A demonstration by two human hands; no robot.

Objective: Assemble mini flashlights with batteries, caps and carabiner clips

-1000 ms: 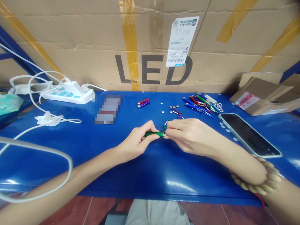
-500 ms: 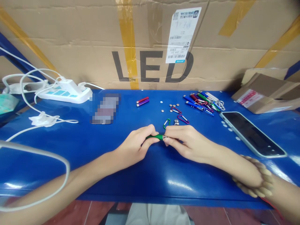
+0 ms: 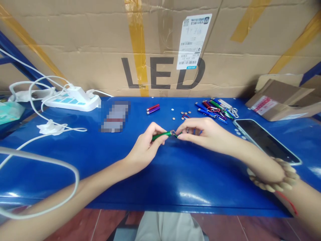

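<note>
My left hand [image 3: 146,147] is closed round a small green keychain flashlight [image 3: 163,135], its silver tip pointing right and raised a little off the blue table [image 3: 160,174]. My right hand [image 3: 200,133] pinches something small at that tip, with a green clip partly hidden under its fingers. A red and a purple flashlight [image 3: 153,109] lie behind my hands. Several small round button cells [image 3: 184,113] are scattered near a pink carabiner [image 3: 185,116]. A pile of coloured flashlights with clips [image 3: 215,109] lies at the back right.
A phone [image 3: 265,141] lies face up at the right, with a small cardboard box [image 3: 281,103] behind it. A white power strip [image 3: 71,101] with cables sits back left. A large cardboard box marked LED [image 3: 163,43] forms the back wall. A white cable [image 3: 45,160] loops at the left.
Both hands have lifted and moved a little away from me with the green flashlight. My right hand now covers the clips that lay behind it.
</note>
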